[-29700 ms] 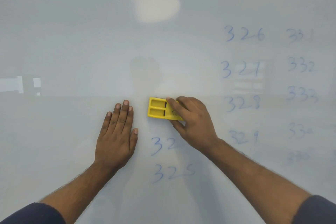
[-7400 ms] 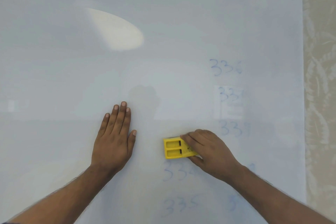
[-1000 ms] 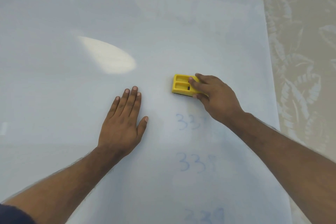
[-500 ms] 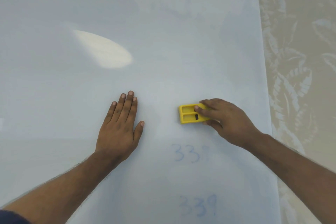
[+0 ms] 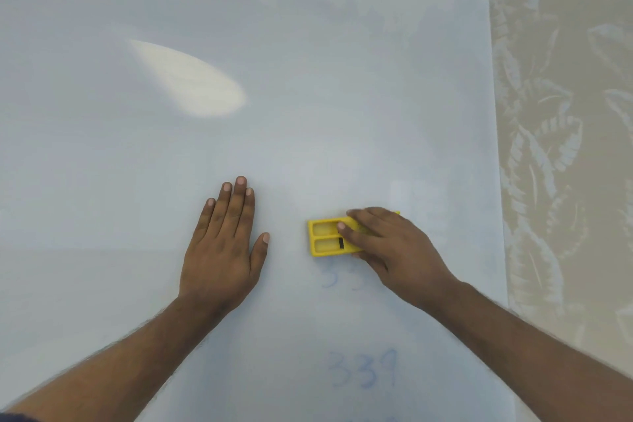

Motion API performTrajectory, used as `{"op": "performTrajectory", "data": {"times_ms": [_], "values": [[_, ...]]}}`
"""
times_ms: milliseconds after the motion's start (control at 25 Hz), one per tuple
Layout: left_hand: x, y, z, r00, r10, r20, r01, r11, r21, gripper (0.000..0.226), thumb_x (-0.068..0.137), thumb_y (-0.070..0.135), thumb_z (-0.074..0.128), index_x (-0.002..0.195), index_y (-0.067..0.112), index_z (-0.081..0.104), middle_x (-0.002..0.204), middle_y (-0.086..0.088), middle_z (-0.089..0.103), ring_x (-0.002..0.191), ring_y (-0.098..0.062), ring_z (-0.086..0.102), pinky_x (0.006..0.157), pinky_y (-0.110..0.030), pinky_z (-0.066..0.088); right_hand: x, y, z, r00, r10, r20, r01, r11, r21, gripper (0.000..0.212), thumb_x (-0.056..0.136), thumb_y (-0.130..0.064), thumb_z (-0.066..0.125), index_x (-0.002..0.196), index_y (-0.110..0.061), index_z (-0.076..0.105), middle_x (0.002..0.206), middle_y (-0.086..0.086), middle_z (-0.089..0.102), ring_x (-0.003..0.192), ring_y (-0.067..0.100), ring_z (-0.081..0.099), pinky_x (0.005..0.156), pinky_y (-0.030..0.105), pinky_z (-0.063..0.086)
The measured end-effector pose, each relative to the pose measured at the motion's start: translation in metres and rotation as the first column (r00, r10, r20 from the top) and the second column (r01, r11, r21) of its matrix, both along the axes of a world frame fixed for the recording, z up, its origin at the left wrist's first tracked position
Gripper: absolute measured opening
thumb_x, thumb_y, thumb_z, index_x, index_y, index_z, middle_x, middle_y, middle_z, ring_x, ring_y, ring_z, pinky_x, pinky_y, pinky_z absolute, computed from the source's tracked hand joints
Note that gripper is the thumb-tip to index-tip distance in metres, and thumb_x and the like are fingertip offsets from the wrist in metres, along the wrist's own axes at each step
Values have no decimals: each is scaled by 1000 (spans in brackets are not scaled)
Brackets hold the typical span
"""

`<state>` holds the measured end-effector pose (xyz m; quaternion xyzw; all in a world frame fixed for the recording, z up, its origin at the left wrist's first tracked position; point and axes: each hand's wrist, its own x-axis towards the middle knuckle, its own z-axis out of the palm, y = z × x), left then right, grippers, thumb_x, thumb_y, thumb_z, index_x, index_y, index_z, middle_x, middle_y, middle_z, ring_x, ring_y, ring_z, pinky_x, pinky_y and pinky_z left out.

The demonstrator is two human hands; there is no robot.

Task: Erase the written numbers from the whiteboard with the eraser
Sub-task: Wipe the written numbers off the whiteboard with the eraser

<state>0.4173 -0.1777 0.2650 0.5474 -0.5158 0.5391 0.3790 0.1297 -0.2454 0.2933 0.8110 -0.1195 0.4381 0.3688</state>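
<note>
**Mia:** What is the right hand [image 5: 390, 250] doing?

**Ben:** It is closed around the yellow eraser [image 5: 329, 238]. The fingers [image 5: 352, 226] lie over the top of it and press it flat on the whiteboard [image 5: 308, 79].

**Mia:** And the left hand [image 5: 222, 250]?

**Ben:** It is open and holds nothing. It lies flat on the whiteboard with the fingers close together and the thumb out to the side. It is just beside the eraser, on the left, and does not touch it.

**Mia:** Can you read any writing?

**Ben:** Yes. Low down there is a blue number, 339 [image 5: 363, 370]. It is pale but I can read it.

**Mia:** Is there more?

**Ben:** Right under the eraser there is a half-wiped number [image 5: 334, 279]. I see the bottom of a 3 and a bit of the next digit. The rest is hidden or smudged, so I cannot tell what it says.

**Mia:** Any words on the eraser?

**Ben:** None that I can read. It has two long hollow parts and a small black mark.

**Mia:** What is past the whiteboard on the right?

**Ben:** A beige wall [image 5: 565, 113] with pale leaf shapes on it. A bright oval of light [image 5: 191, 82] shines on the whiteboard, up and to the left.
</note>
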Motion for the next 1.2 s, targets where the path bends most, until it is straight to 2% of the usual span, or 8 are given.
{"op": "performTrajectory", "data": {"times_ms": [120,320,400,600,760,840,1040,1200], "values": [[1,1,-6,1000,4,21,-4,1000,4,67,104,40,29,159,4,19,169,-10,15,157,-25,13,128,-44,13,-23,-5,1,998,-49,-33,47,998,-49,49,84,-13,75,130,-19,61,131,6,62,115,31,60,90,39,52],[-2,-1,-20,1000,15,15,-15,1000,6,67,104,40,29,160,4,18,170,-9,14,157,-25,12,128,-43,13,-8,-4,21,968,-16,250,0,998,67,47,84,-7,74,130,-14,62,130,13,62,112,36,60,89,46,53],[-1,-1,-25,1000,11,23,-11,1000,2,67,104,40,30,159,4,19,169,-10,15,157,-25,13,128,-43,12,7,-2,15,955,3,297,-30,996,87,46,85,-7,73,129,-13,62,130,14,61,112,36,60,91,46,52],[-1,-1,-36,999,4,53,-5,1000,8,67,103,40,32,159,4,20,169,-11,17,157,-26,14,127,-44,14,7,0,-32,993,12,115,-13,1000,4,44,87,-10,71,129,-13,62,132,11,61,113,35,60,90,43,52],[1,0,-43,998,8,65,-9,1000,25,67,104,40,31,159,4,21,169,-11,16,157,-25,14,128,-43,13,-20,-7,-47,996,-84,-43,78,990,-118,42,88,-15,71,129,-17,62,131,9,62,114,31,59,94,38,48],[1,0,-47,998,13,64,-15,999,34,67,104,40,30,159,4,20,169,-10,16,157,-25,14,128,-43,13,-30,-10,-41,994,-107,-17,105,988,-111,43,87,-18,71,130,-17,62,130,9,62,113,31,60,93,39,50],[-2,-1,-56,999,5,48,-7,999,34,67,103,39,31,159,4,19,170,-10,15,157,-25,13,128,-43,12,-3,-4,-29,966,-49,252,39,998,44,44,86,-14,72,129,-14,62,130,11,62,111,33,61,89,41,53],[-3,0,-62,998,-6,55,4,999,35,67,103,39,33,159,4,21,169,-11,17,157,-26,15,128,-43,13,14,0,-54,991,-4,135,7,1000,-18,41,89,-14,70,129,-14,62,131,11,61,112,33,60,92,40,51]]}}
